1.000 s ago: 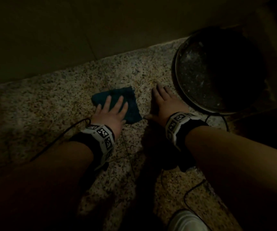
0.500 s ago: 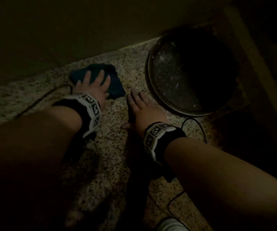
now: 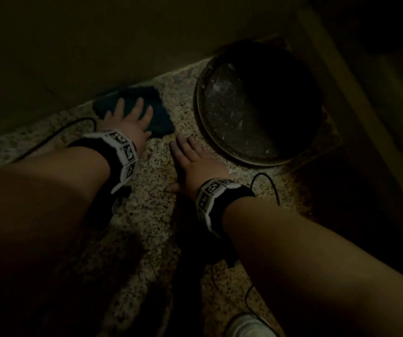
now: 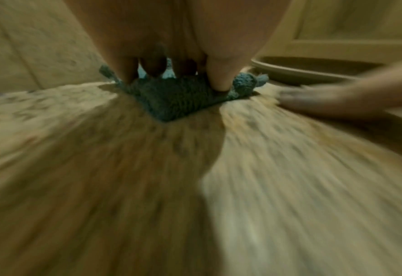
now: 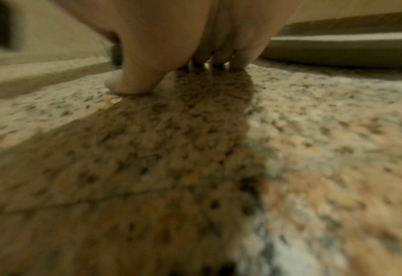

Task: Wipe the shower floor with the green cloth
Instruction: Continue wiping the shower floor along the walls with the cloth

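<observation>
Cloth, green [image 3: 132, 107], flat on speckled shower floor [image 3: 152, 190], far-left, tight against the wall base [image 3: 74, 69]. Left hand [image 3: 129, 121] lies on it, fingers straight and spread, pressing. Long axis probably runs left-right along the wall; light is dim. Right hand [image 3: 197, 161] flat on bare floor, nearer, holding nothing, beside dark basin [image 3: 258, 103].

Head view is very dim and underexposed, edges and corners near black; only the speckled granite shower floor [image 3: 152, 181] catches light, forearms cast dark shadows across it. Wrist views are brighter with a warm yellow cast. Left wrist view has heavy radial motion streaking on the floor; the teal-green knitted cloth [image 4: 178, 97] stays fairly sharp. Right wrist view is soft, foreground out of focus.
</observation>
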Available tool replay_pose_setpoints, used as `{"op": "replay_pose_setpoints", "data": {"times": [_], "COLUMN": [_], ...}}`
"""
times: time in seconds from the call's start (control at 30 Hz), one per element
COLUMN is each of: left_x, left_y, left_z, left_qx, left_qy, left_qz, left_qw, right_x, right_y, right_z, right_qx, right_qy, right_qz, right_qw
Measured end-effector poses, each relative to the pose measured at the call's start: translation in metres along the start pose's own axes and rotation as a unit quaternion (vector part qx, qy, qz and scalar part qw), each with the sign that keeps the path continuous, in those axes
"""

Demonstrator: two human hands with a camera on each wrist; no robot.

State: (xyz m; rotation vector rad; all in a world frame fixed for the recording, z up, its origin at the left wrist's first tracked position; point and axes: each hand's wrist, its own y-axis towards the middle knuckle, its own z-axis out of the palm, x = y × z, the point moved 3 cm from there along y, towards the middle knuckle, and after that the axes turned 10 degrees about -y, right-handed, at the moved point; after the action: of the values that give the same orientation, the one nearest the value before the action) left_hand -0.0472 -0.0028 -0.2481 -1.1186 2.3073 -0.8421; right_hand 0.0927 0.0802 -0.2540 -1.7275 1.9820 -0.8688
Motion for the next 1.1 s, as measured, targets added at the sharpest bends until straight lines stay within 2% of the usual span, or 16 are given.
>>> {"op": "replay_pose_setpoints", "data": {"times": [0.27, 0.47, 0.7, 0.93, 1.1], "left_x": [-0.006, -0.007, -0.008, -0.042, -0.06], "left_y": [-0.066, -0.073, -0.05, 0.018, 0.048], "left_z": [0.056, 0.07, 0.055, -0.005, -0.035], "left_qx": [0.048, 0.06, 0.054, 0.02, 0.029], "left_qy": [0.05, 0.035, 0.048, 0.115, 0.163], "left_qz": [0.007, 0.007, 0.025, 0.052, 0.05], "left_qw": [0.998, 0.998, 0.997, 0.992, 0.985], "right_x": [-0.012, -0.038, -0.04, -0.045, -0.048], "right_y": [-0.013, -0.039, -0.042, -0.04, -0.034], "right_z": [-0.009, 0.009, 0.011, 0.015, 0.025], "right_qx": [0.031, 0.016, 0.016, -0.024, -0.049], "right_qy": [-0.028, -0.055, -0.037, -0.016, -0.012], "right_qz": [-0.02, -0.012, -0.009, -0.039, -0.049], "right_qw": [0.999, 0.998, 0.999, 0.999, 0.998]}}
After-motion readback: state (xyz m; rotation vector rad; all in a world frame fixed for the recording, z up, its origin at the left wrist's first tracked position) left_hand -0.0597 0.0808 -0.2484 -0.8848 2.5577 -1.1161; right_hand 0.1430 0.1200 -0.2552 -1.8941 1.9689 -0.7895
